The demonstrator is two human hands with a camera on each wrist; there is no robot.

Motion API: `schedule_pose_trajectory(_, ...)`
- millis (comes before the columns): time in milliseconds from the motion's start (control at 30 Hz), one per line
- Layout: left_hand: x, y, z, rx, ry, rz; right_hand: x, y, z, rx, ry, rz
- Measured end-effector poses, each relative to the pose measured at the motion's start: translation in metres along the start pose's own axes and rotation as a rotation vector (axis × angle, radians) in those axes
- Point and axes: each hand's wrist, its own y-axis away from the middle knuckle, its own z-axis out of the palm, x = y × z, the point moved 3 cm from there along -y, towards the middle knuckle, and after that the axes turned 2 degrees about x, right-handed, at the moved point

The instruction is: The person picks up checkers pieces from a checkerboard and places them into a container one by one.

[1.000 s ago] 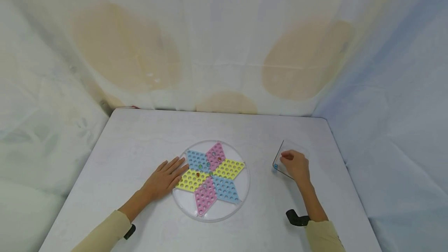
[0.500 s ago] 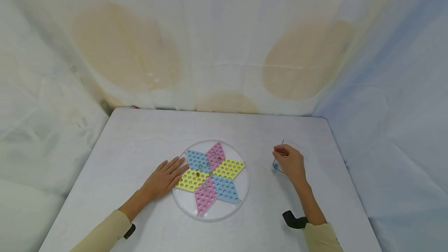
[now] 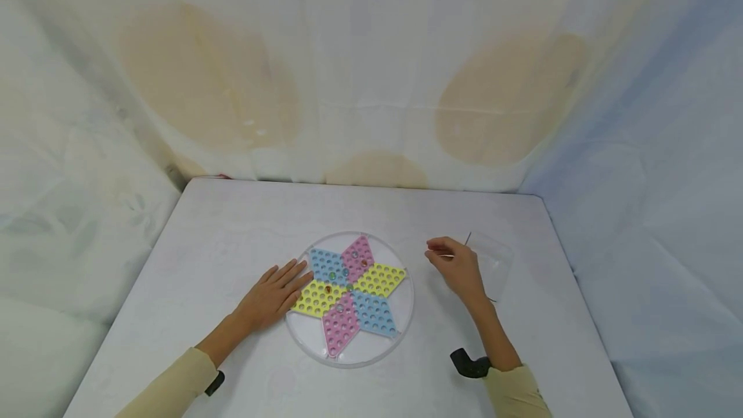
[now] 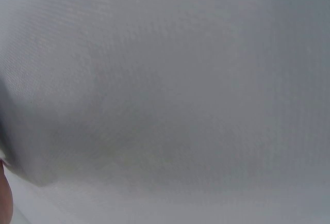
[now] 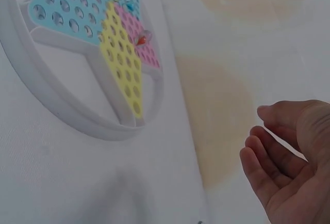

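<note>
A round Chinese checkers board (image 3: 374, 315) with a pink, blue and yellow star lies on the table. Several glass marbles sit in its holes, among them a red-streaked marble (image 5: 142, 40). The left hand (image 3: 271, 297) rests flat at the board's left rim, fingers spread over the edge. Between the board and a clear container (image 3: 498, 263), the right hand (image 3: 460, 269) hovers with its thumb and fingers bent towards one another. In the right wrist view the thumb covers the index fingertip, and I cannot tell whether something small is pinched there.
The white-covered table (image 3: 244, 211) has fabric walls (image 3: 371, 82) behind it and on both sides. A black wrist device (image 3: 469, 364) projects from the right wrist. In the left wrist view, pale blurred cloth fills nearly everything.
The right hand has lifted away from the clear container and travelled left towards the board. It now hides the spot where a blue marble showed earlier. The left hand and board stayed put.
</note>
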Motion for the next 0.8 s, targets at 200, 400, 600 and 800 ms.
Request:
schedule_pose_trajectory(200, 0.0, 0.0, 0.0, -0.003, 0.008, -0.001, -0.006, 0.0, 0.015, -0.029, -0.027, -0.025)
schedule_pose_trajectory(400, 0.0, 0.0, 0.0, 0.005, 0.007, -0.001, -0.009, 0.001, 0.03, -0.047, -0.039, -0.031)
schedule_pose_trajectory(600, 0.0, 0.0, 0.0, 0.012, 0.013, 0.005, -0.009, -0.001, 0.047, -0.064, -0.021, -0.043)
schedule_pose_trajectory(800, 0.0, 0.0, 0.0, 0.014, 0.011, 0.007, -0.009, -0.001, 0.062, -0.105, -0.015, -0.035)
